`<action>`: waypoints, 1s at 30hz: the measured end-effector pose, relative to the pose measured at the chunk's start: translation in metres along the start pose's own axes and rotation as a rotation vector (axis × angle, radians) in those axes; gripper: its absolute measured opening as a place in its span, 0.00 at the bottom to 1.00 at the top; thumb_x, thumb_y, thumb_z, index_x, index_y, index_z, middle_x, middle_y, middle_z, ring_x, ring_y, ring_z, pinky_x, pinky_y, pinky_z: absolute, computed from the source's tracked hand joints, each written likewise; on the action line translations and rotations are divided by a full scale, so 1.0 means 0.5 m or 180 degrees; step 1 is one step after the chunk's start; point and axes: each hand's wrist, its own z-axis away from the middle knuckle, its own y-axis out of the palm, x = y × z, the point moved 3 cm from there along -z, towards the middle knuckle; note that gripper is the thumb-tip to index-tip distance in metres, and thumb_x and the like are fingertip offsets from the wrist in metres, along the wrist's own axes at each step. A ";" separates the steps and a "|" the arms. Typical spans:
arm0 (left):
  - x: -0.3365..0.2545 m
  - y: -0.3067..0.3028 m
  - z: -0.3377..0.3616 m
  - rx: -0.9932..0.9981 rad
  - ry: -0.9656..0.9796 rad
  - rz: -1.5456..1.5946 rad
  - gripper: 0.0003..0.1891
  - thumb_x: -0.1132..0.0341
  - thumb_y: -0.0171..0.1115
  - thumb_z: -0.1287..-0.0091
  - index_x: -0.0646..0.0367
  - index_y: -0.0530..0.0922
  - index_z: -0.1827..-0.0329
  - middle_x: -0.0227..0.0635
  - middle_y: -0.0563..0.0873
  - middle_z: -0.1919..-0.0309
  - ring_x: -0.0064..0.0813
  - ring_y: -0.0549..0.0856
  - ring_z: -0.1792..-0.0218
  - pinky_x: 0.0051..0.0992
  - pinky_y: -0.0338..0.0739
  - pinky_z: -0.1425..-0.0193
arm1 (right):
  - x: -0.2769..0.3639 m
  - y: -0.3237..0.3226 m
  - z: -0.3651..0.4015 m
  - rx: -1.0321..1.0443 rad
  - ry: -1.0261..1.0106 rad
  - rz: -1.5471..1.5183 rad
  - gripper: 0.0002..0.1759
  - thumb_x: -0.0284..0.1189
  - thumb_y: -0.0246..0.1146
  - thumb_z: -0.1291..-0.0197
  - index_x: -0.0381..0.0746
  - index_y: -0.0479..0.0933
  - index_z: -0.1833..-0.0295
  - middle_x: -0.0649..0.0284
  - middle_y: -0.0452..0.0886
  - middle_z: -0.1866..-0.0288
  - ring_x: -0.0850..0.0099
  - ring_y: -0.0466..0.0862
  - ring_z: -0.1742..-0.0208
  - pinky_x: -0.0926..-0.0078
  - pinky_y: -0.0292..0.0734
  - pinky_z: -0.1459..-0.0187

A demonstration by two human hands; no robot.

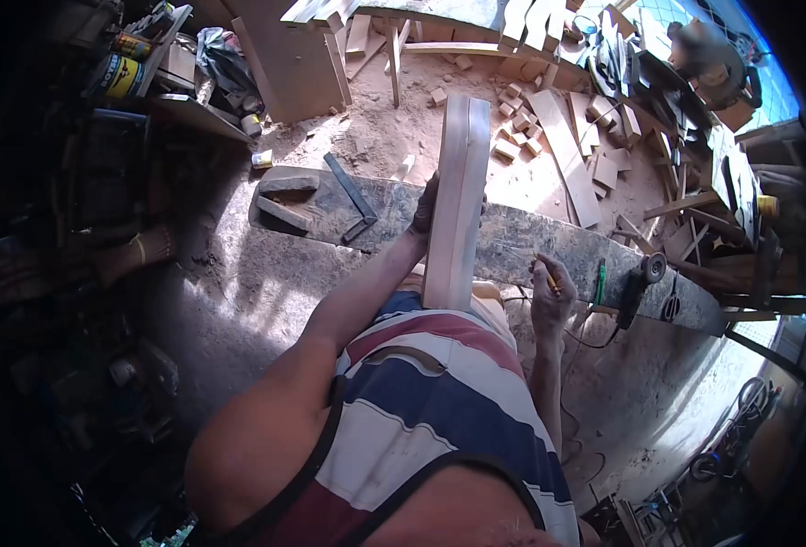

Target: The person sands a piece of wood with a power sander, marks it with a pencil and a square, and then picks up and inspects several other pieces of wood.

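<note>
A long wooden board [459, 201] stands on end against my body, its far end tipped away over the bench. My left hand [427, 206] grips its left edge about halfway up, the fingers partly hidden behind the wood. To the right, my right hand [552, 290] is closed on a pencil [550, 279], held apart from the board above the dark workbench [403, 205]. Left of the board, a try square [352, 196] lies on the bench beside two short wood pieces [286, 201].
An angle grinder [640, 287] with its cord lies on the bench to the right, near a green-handled tool [601, 282]. Beyond the bench, small wood blocks [519, 123] and offcuts litter the dusty floor. A yellow can [122, 75] stands on a shelf at upper left.
</note>
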 end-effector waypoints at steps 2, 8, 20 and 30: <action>0.003 0.012 -0.003 0.0127 -0.0082 0.0149 0.49 0.26 0.65 0.22 0.60 0.72 0.14 0.48 0.89 0.35 0.44 0.93 0.39 0.46 0.94 0.36 | 0.015 0.030 0.002 0.0001 0.0038 -0.0239 0.13 0.22 0.66 0.16 0.32 0.90 0.35 0.63 0.94 0.51 0.78 0.91 0.50 0.76 0.87 0.45; 0.018 -0.024 -0.010 0.0052 -0.0048 0.0029 0.54 0.24 0.63 0.22 0.63 0.66 0.10 0.50 0.84 0.29 0.47 0.89 0.32 0.51 0.88 0.26 | 0.095 0.164 -0.042 0.0419 -0.0230 -0.0514 0.13 0.24 0.71 0.21 0.35 0.90 0.36 0.54 0.96 0.46 0.69 0.96 0.47 0.70 0.89 0.44; 0.025 -0.004 -0.010 0.0538 0.0093 0.0501 0.43 0.36 0.57 0.12 0.59 0.64 0.08 0.50 0.78 0.19 0.43 0.80 0.19 0.45 0.76 0.10 | 0.151 0.269 -0.161 0.0249 -0.1058 -0.0215 0.15 0.24 0.72 0.27 0.36 0.90 0.38 0.52 0.93 0.51 0.57 0.96 0.49 0.61 0.89 0.45; 0.026 0.017 0.011 -0.0050 0.0131 -0.0043 0.48 0.30 0.57 0.15 0.59 0.62 0.07 0.53 0.78 0.20 0.46 0.84 0.23 0.49 0.82 0.14 | 0.128 0.243 -0.139 0.0415 -0.0791 0.0118 0.11 0.26 0.72 0.28 0.33 0.90 0.44 0.49 0.93 0.52 0.55 0.96 0.53 0.59 0.88 0.48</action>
